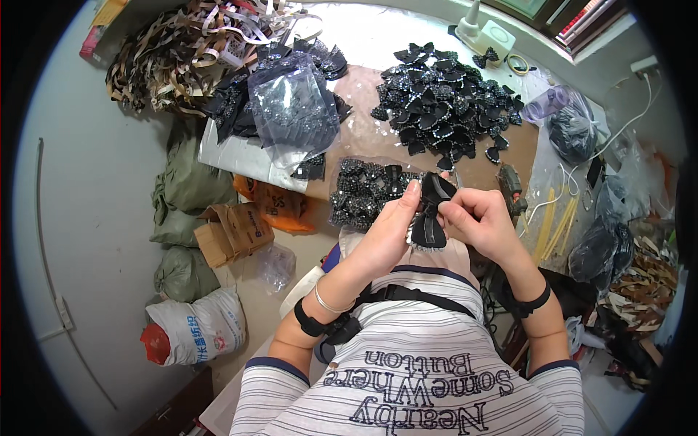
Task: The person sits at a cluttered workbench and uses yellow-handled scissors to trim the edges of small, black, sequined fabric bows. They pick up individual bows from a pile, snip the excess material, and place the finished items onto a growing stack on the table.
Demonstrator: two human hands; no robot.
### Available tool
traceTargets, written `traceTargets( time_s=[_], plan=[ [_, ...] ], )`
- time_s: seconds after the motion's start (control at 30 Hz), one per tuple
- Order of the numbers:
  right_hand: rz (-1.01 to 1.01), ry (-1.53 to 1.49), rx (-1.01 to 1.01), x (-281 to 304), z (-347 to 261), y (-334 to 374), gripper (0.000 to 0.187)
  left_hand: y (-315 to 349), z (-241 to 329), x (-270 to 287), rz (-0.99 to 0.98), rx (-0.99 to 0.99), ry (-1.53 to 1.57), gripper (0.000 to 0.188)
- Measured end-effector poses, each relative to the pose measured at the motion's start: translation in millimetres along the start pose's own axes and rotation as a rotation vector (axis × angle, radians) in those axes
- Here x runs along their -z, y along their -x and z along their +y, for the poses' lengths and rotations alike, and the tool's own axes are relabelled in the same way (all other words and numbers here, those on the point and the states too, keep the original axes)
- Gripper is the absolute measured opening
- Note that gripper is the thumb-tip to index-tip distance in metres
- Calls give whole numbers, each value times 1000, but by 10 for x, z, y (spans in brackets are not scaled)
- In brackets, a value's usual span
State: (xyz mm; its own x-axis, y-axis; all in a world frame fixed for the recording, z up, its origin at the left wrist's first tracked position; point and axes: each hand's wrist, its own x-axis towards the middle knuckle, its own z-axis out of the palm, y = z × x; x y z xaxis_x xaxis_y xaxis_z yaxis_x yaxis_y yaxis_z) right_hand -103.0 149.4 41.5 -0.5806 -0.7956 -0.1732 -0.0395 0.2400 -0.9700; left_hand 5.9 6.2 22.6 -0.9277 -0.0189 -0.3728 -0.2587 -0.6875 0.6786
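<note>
My left hand (392, 227) grips a black fabric bow (427, 231) with a beaded, sparkling edge, holding it just off the table's near edge. The fingers of my right hand (480, 218) are closed in a pinch at the bow's middle, over a dark strip or clip that I cannot make out fully. Right behind my left hand lies a clear bag (363, 192) packed with black sequined bows. Beyond both hands a large heap of black beaded bow pieces (443, 102) is spread on the table.
A clear bag of black pieces (294, 109) and a tangle of brown ribbons (171, 58) fill the left side. To the right are a tool like a glue gun (511, 183), yellow sticks (560, 229) and a white cable (611, 145). A cardboard box (233, 234) and sacks (200, 327) stand at left.
</note>
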Motion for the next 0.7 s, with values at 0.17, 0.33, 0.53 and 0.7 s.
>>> traceTargets(
  time_s=[0.17,0.33,0.53,0.7],
  plan=[
    [-163,-338,-384,234,-150,76,29,-39,12,37,20,-20,50,61],
    [-266,-63,-415,264,-141,101,37,-63,-2,43,62,-39,-100,57],
    [-263,50,-443,276,-96,65,43,-82,-103,59,125,-144,-245,52],
    [-380,-214,-532,316,-89,8,39,-52,-113,82,101,-132,-232,50]
  ],
)
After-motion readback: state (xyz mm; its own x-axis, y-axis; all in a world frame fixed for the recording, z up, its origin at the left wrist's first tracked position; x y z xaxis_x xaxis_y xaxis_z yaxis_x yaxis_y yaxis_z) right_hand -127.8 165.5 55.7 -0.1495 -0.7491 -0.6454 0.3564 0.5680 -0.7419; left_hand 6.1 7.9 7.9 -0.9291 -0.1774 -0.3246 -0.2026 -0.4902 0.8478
